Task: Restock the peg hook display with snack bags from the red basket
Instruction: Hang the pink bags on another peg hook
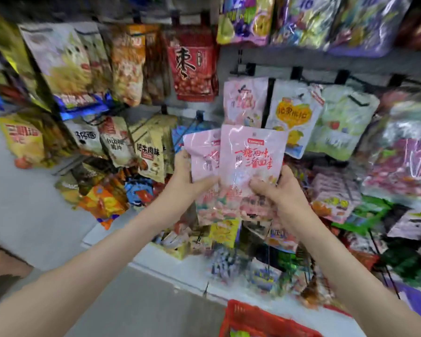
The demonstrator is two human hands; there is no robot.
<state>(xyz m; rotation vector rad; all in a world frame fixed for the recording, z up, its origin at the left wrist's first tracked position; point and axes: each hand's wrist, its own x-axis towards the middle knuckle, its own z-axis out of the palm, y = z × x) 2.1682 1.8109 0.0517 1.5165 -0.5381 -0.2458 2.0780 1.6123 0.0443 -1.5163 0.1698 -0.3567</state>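
Before a peg hook display (277, 63), one pink snack bag (202, 154) is gripped by the left hand (186, 177), a second pink bag (252, 152) by the right hand (281, 193).

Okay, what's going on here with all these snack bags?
A person is restocking a peg hook display. The left grip holds a first glossy pink plastic snack bag, and the right grip holds a second glossy pink plastic snack bag overlapping it in front. Both are raised before the hooks, neither hung yet. A matching hanging pink bag is on a peg just above, and the red plastic basket sits below.
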